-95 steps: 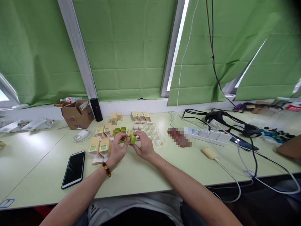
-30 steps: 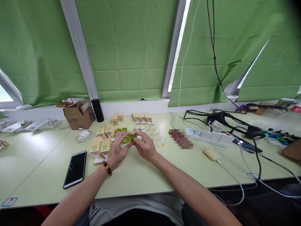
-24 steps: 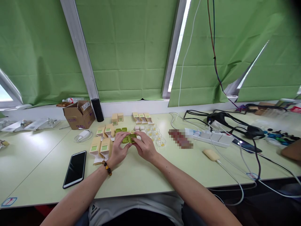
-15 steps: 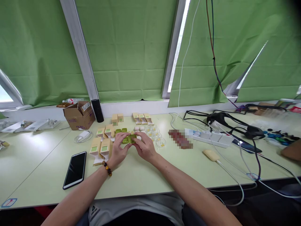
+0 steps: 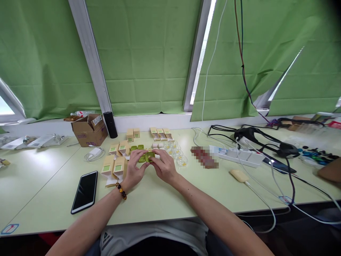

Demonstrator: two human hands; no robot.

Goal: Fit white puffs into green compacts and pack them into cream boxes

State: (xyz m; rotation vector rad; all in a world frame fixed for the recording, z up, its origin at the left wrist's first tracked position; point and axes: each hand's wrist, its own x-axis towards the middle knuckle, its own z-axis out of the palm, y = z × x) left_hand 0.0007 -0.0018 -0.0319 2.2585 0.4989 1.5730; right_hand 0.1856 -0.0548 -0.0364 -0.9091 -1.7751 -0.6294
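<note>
At frame centre, our left hand [image 5: 134, 168] and right hand [image 5: 165, 166] both grip the open green case [image 5: 146, 156]; next, we judge, comes careful fingertip alignment.

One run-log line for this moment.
left hand: holds green case | right hand: same case, opened | tan cartons left | phone near-left
</note>
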